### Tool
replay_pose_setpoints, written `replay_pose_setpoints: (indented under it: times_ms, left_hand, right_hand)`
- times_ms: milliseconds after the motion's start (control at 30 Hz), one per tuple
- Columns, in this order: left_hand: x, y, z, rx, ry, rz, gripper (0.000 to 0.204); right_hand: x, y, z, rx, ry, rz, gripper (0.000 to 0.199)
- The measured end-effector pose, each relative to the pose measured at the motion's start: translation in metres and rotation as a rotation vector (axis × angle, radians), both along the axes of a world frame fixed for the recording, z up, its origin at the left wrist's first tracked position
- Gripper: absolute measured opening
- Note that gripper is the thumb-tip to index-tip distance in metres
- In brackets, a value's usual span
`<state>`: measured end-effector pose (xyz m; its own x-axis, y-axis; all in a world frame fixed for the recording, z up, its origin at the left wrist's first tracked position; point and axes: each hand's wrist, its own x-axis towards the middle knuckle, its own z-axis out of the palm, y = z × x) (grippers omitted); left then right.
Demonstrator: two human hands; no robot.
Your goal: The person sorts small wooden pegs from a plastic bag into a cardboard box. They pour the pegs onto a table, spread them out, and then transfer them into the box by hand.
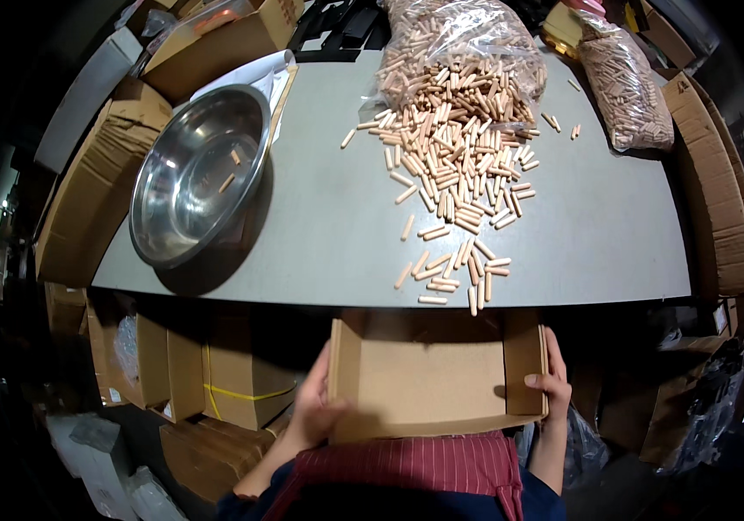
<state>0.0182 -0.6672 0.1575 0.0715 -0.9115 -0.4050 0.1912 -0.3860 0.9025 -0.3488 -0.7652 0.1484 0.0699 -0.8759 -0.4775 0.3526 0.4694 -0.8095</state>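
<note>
I hold an open, empty cardboard box [428, 382] just below the near edge of the grey table [320, 226]. My left hand [313, 408] grips the box's left wall. My right hand [551, 382] clasps its right wall, thumb inside. A spread of short wooden dowels [454, 165] lies on the table above the box, spilling from a clear plastic bag [459, 39] at the far side. Some dowels [459, 273] lie close to the table's near edge.
A steel bowl [194, 174] holding two dowels stands on the table's left. A second bag of dowels [628, 87] lies at the far right. Cardboard boxes [215, 373] are stacked under and around the table. A red striped apron [424, 469] covers my lap.
</note>
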Motion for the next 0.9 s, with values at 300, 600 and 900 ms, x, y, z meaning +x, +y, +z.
replay_pose_setpoints:
  times_ms: [300, 600, 900]
  left_hand:
    - [0.032, -0.018, -0.018, -0.357, -0.440, -0.135, 0.090]
    - [0.035, -0.018, -0.011, -0.319, -0.458, -0.194, 0.097]
    - [0.022, -0.048, -0.008, -0.124, -0.277, -0.086, 0.053]
  right_hand:
    - [0.023, 0.007, -0.007, -0.259, 0.067, -0.034, 0.109]
    - [0.019, 0.028, -0.014, -0.374, 0.098, -0.022, 0.110]
    - [-0.003, -0.010, -0.021, -0.080, -0.011, 0.079, 0.064]
